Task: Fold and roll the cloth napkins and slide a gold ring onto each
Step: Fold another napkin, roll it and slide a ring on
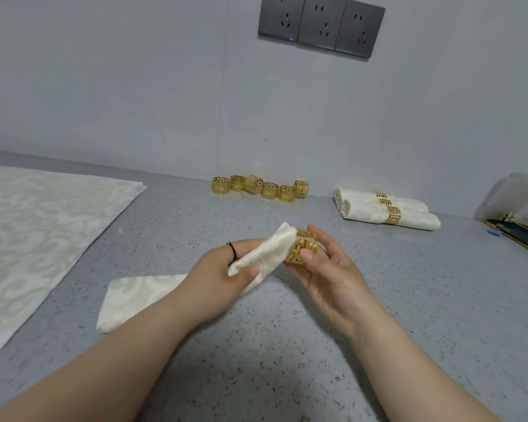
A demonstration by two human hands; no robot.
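left hand [223, 271] fingers gripped rolled napkin [267, 252] | right hand [333, 277] fingers pinched gold ring [304, 248] touching napkin end | spare rings [259, 188] beyond fingers on bench [287, 345]

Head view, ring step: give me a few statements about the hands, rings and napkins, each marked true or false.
1. The right hand holds a gold ring at the end of the rolled napkin. True.
2. The left hand is empty. False: it grips the rolled napkin.
3. Six loose rings sit near the wall. True.
4. The finished napkins lie at the left. False: they lie at the right, each with a ring on it; the flat cloths lie at the left.
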